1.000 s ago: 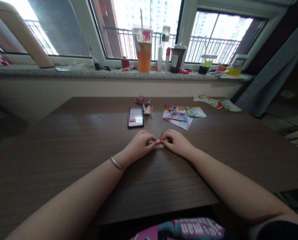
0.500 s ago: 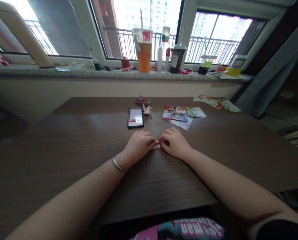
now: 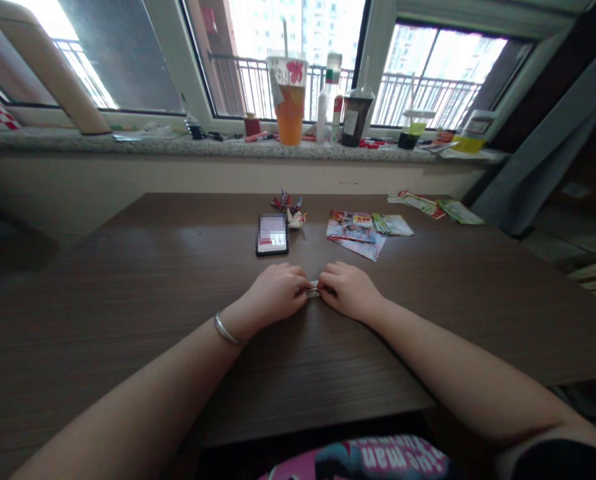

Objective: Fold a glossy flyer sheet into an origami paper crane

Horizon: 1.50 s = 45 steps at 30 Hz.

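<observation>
My left hand (image 3: 275, 291) and my right hand (image 3: 349, 290) rest knuckles-up on the dark wooden table (image 3: 128, 300), fingertips meeting. Both are closed on a small folded piece of printed paper (image 3: 313, 287), of which only a white sliver shows between them. A silver bangle (image 3: 227, 331) circles my left wrist. Just beyond the hands lies a phone (image 3: 272, 234) with its screen lit.
Small folded paper figures (image 3: 289, 209) sit past the phone. Printed leaflets (image 3: 357, 231) lie to the right, more leaflets (image 3: 431, 204) near the far right edge. The stone windowsill (image 3: 128, 145) holds an orange drink cup (image 3: 289, 100), a bottle, a dark drink (image 3: 354, 117) and other cups.
My hands have drawn closer together over the folded paper. Less of its red and white print shows now than a second ago.
</observation>
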Motion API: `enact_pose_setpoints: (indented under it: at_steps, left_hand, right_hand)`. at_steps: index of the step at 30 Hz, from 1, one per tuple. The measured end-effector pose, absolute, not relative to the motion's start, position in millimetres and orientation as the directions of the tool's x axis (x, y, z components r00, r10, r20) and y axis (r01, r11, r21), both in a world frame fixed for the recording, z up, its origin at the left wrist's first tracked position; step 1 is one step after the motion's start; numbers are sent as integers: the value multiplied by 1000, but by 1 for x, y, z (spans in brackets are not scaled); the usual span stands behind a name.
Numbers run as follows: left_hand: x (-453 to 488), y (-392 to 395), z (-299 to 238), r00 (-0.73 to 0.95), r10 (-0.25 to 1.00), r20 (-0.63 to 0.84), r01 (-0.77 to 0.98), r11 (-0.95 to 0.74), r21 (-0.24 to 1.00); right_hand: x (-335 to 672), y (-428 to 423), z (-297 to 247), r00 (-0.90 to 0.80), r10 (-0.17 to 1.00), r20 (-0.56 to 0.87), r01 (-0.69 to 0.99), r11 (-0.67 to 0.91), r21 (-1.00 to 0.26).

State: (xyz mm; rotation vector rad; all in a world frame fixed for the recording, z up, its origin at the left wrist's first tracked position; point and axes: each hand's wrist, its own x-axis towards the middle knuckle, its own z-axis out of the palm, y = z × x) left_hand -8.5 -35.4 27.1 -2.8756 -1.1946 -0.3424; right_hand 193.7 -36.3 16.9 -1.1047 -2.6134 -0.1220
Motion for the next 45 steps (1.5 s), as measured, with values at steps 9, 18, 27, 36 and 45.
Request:
enact_pose_setpoints:
  at_steps: [9,18,27,36,45]
  left_hand:
    - [-9,-35,25,681,705,198,693,-708,140]
    - [-8,-33,24,698,683,214,663,-730,167]
    - [-9,-33,24,697,689,200,669,-725,165]
    - [-11,-32,22,709,672,213,654,-740,158]
    - [-6,-38,25,772,603,200,595,-797,105]
  right_hand:
    - [192,-43,21,-666,693,278,726,688,25]
    - [190,-40,14,-575,756,313,763,634,-129]
    - [191,-38,17,-670,683,289,709,705,-21]
    - [199,-44,23,-706,681,196,692,722,-19]
    - [203,-42,30,-653,738,171,751,659,25]
